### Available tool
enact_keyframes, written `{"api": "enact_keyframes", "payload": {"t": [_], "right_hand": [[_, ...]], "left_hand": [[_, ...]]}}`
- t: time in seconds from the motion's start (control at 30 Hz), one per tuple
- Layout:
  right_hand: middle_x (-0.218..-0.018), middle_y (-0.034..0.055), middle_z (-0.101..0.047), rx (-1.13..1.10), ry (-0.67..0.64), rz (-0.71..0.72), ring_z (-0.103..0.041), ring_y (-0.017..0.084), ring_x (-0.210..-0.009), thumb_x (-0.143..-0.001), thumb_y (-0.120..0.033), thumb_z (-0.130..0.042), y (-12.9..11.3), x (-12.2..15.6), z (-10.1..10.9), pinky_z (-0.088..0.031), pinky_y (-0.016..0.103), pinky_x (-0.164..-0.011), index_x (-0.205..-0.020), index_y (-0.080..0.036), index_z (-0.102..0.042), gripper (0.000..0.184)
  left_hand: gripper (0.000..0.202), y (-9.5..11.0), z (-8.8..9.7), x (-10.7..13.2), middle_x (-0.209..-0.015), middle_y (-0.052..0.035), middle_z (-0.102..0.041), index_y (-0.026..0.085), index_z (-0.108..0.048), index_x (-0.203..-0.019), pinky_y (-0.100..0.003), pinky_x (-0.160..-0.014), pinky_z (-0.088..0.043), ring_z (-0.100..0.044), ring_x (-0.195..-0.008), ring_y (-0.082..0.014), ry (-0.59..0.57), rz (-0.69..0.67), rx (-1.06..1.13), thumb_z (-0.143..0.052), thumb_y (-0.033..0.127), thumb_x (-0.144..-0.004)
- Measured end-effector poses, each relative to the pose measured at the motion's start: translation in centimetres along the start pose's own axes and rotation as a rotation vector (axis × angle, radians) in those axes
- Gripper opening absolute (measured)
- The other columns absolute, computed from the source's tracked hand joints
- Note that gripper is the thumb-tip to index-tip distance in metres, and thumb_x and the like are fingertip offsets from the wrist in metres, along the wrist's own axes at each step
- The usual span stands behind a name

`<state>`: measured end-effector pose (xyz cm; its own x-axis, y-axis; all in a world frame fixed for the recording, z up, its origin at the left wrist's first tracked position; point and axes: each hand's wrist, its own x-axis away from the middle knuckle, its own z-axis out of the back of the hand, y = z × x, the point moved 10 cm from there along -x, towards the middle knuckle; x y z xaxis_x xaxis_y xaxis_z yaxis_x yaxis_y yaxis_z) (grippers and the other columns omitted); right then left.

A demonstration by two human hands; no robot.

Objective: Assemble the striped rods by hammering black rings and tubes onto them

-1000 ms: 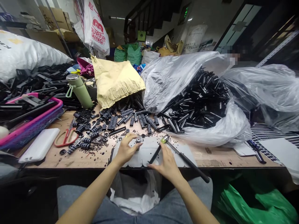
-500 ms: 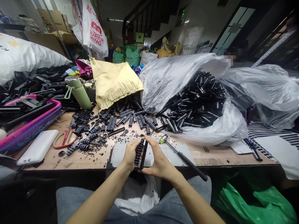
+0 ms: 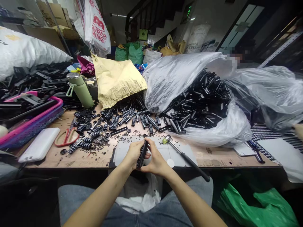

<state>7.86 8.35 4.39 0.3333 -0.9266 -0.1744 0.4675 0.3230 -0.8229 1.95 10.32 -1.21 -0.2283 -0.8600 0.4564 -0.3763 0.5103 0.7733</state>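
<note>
My left hand [image 3: 132,154] and my right hand [image 3: 155,159] meet at the table's near edge, both closed round a black tube [image 3: 143,154] held upright together with a black-and-white ribbed stack whose edge shows beside it. They hover over a white sheet [image 3: 123,151] lying on the wooden table [image 3: 82,160]. A small hammer [image 3: 183,157] with a yellow-green head lies just right of my right hand. Many more ribbed stacks [image 3: 129,118] lie spread behind the hands, and a clear bag of black tubes [image 3: 201,104] sits to the right.
Red scissors [image 3: 67,137], a white slab [image 3: 40,145] and a pink basket [image 3: 30,121] are on the left. A green flask [image 3: 80,90] and a yellow bag [image 3: 118,80] stand behind. Another person's hand [image 3: 298,130] shows at the far right edge. A green bag [image 3: 255,205] lies on the floor.
My hands lifted from the sheet, the left taking a ribbed stack and the right the black tube, and came together. The two parts are now pressed closer, nearer the table edge.
</note>
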Motion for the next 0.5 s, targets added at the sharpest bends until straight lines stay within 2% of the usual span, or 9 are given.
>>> {"api": "enact_keyframes", "payload": {"t": [0.2, 0.27, 0.33, 0.4, 0.43, 0.5], "right_hand": [[-0.128, 0.0145, -0.032, 0.021, -0.084, -0.062, -0.033, 0.025, -0.119, -0.045, -0.023, -0.073, 1.5, 0.4, -1.2, -0.029, 0.037, -0.102, -0.128, -0.012, -0.02, 0.099], [-0.127, 0.0146, -0.033, 0.06, -0.047, -0.068, -0.033, 0.025, -0.119, -0.044, -0.023, -0.072, 1.9, 0.4, -1.1, -0.03, 0.038, -0.101, -0.127, -0.012, -0.022, 0.098], [-0.127, 0.0156, -0.033, 0.137, 0.035, -0.063, -0.031, 0.027, -0.12, -0.044, -0.021, -0.071, 2.1, 0.3, -0.7, -0.028, 0.04, -0.102, -0.127, -0.011, -0.023, 0.096], [-0.128, 0.017, -0.032, 0.234, 0.115, -0.058, -0.028, 0.028, -0.121, -0.049, -0.019, -0.067, 2.4, 0.2, -0.3, -0.027, 0.043, -0.102, -0.128, -0.01, -0.022, 0.091], [-0.128, 0.0175, -0.032, 0.282, 0.143, -0.056, -0.028, 0.027, -0.122, -0.053, -0.018, -0.065, 2.6, 0.3, -0.1, -0.027, 0.043, -0.102, -0.129, -0.01, -0.021, 0.088], [-0.13, 0.0173, -0.031, 0.373, 0.152, -0.04, -0.027, 0.026, -0.123, -0.059, -0.018, -0.062, 3.0, 0.7, 0.5, -0.028, 0.042, -0.101, -0.131, -0.01, -0.018, 0.084]], "left_hand": [[0.028, -2.2, 1.2, -1.3, -0.043, 0.0016, -0.049, 0.012, -0.054, -0.072, -0.017, -0.036, -0.035, -0.046, -0.035, -0.0089, 0.0, 0.041, -0.109, -0.049, 0.039, -0.075], [0.03, -2.0, 1.3, -1.4, -0.048, 0.0, -0.051, 0.012, -0.056, -0.077, -0.02, -0.041, -0.039, -0.049, -0.04, -0.0105, -0.002, -0.003, -0.192, -0.045, 0.041, -0.077], [0.031, -0.3, 1.1, -1.2, -0.064, -0.004, -0.057, 0.013, -0.059, -0.088, -0.026, -0.054, -0.046, -0.055, -0.057, -0.0137, 0.015, -0.196, -0.374, -0.043, 0.038, -0.08], [0.03, 1.7, 0.2, 0.0, -0.084, -0.0073, -0.056, 0.016, -0.058, -0.102, -0.031, -0.072, -0.046, -0.055, -0.079, -0.017, 0.036, -0.478, -0.667, -0.045, 0.032, -0.079], [0.033, 2.2, -0.4, 0.7, -0.092, -0.0087, -0.054, 0.017, -0.055, -0.109, -0.033, -0.078, -0.044, -0.053, -0.086, -0.0185, 0.038, -0.603, -0.835, -0.048, 0.028, -0.079], [0.041, 1.9, -1.6, 1.5, -0.096, -0.0112, -0.051, 0.014, -0.047, -0.118, -0.037, -0.081, -0.043, -0.049, -0.091, -0.0209, 0.015, -0.761, -1.158, -0.048, 0.02, -0.078]]}}
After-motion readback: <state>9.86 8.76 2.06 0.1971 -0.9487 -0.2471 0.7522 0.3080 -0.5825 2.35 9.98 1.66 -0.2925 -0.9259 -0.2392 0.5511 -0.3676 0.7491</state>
